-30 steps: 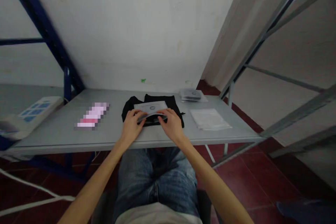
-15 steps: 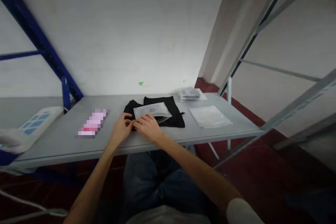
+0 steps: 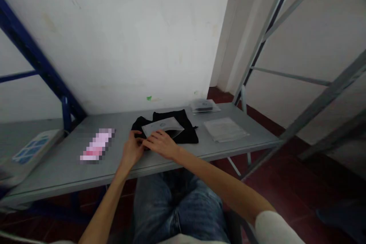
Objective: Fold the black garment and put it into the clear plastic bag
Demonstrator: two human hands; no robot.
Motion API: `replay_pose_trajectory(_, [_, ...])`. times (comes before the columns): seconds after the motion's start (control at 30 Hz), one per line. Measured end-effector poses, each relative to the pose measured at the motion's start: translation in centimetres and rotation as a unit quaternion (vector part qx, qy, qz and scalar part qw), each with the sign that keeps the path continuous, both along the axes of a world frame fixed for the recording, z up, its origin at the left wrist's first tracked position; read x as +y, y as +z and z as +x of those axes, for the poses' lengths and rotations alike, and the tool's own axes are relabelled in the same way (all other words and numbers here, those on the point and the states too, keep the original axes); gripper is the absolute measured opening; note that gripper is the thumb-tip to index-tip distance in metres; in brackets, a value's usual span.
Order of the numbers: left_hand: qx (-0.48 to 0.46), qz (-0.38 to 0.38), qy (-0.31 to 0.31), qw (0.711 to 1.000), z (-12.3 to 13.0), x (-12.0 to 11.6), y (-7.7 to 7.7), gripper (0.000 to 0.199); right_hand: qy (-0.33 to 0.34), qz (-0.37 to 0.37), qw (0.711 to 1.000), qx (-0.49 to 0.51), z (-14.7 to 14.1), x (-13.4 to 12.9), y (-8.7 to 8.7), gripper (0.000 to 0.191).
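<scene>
A frosted, whitish plastic bag [image 3: 154, 126] with a small round print lies over a black cloth item [image 3: 188, 132] on the table. Its right end gapes, showing black inside. My left hand [image 3: 133, 148] is at the bag's near-left corner, fingers bent in a pinch; what lies between them is hidden. Right beside it, my right hand [image 3: 161, 145] has its fingers closed over the bag's near edge. The fingertips of both hands meet at that corner.
Flat clear bags [image 3: 224, 129] lie to the right, with a stack of filled bags [image 3: 204, 106] behind them. A blurred-out pink object [image 3: 98, 145] and a white power strip [image 3: 32, 148] are at left. Blue [image 3: 37, 61] and grey [image 3: 257, 53] metal frames flank the grey table [image 3: 120, 167].
The camera view has tilted and shifted slightly, so the table appears a little lower and further left. Both hands stay at the bag's near-left corner with little visible change.
</scene>
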State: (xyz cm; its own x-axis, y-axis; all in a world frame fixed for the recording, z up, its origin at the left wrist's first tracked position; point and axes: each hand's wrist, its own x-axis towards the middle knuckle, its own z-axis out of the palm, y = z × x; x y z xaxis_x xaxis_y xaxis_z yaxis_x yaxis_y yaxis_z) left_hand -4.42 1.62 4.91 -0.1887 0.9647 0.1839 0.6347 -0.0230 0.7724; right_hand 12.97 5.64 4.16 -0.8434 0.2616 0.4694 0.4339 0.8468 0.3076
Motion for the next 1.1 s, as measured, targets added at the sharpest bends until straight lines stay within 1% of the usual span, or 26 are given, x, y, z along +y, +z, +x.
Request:
replay_pose_trajectory(0.13, [0.031,0.035,-0.011,0.999,0.4,-0.1,0.0,0.039,0.014,0.004,1.000,-0.018,0.0,0.1,0.4,0.018])
replay_pose_trajectory(0.2, [0.056,0.057,0.004,0.997,0.4,0.0,-0.1,0.032,0.005,-0.004,1.000,-0.022,0.6,0.3,0.7,0.017])
replay_pose_trajectory(0.27, [0.072,0.063,0.018,0.995,0.1,0.1,-0.4,0.025,-0.011,-0.013,1.000,-0.023,1.8,0.6,0.9,0.015])
replay_pose_trajectory(0.4, [0.107,0.060,0.027,0.992,-0.6,0.5,-1.2,0.020,-0.048,-0.039,0.998,-0.010,6.4,1.3,0.9,0.013])
replay_pose_trajectory(0.5, [0.166,0.060,0.034,0.984,-0.6,1.1,-1.4,0.013,-0.100,-0.056,0.993,-0.013,10.4,1.6,1.0,0.017])
replay_pose_trajectory(0.6, [0.225,0.072,0.033,0.971,0.3,2.1,-0.6,0.012,-0.163,-0.061,0.985,-0.019,13.5,1.9,1.0,0.020])
replay_pose_trajectory(0.67, [0.263,0.074,0.037,0.961,1.2,3.0,0.2,0.013,-0.190,-0.060,0.980,-0.013,14.5,2.3,0.8,0.022])
replay_pose_trajectory(0.77, [0.301,0.065,0.051,0.950,2.4,4.3,1.2,0.016,-0.229,-0.057,0.972,0.012,14.5,3.1,0.3,0.023])
replay_pose_trajectory(0.83, [0.308,0.060,0.048,0.948,2.9,4.9,1.3,0.017,-0.261,-0.069,0.962,0.032,13.9,3.6,-0.1,0.023])
replay_pose_trajectory(0.97, [0.308,0.054,0.028,0.949,3.0,5.6,0.2,0.018,-0.311,-0.117,0.941,0.063,12.8,4.2,-0.6,0.020])
replay_pose_trajectory(1.1, [0.295,0.069,0.024,0.953,2.9,5.3,-0.9,0.019,-0.343,-0.142,0.922,0.109,12.7,3.7,-0.8,0.017])
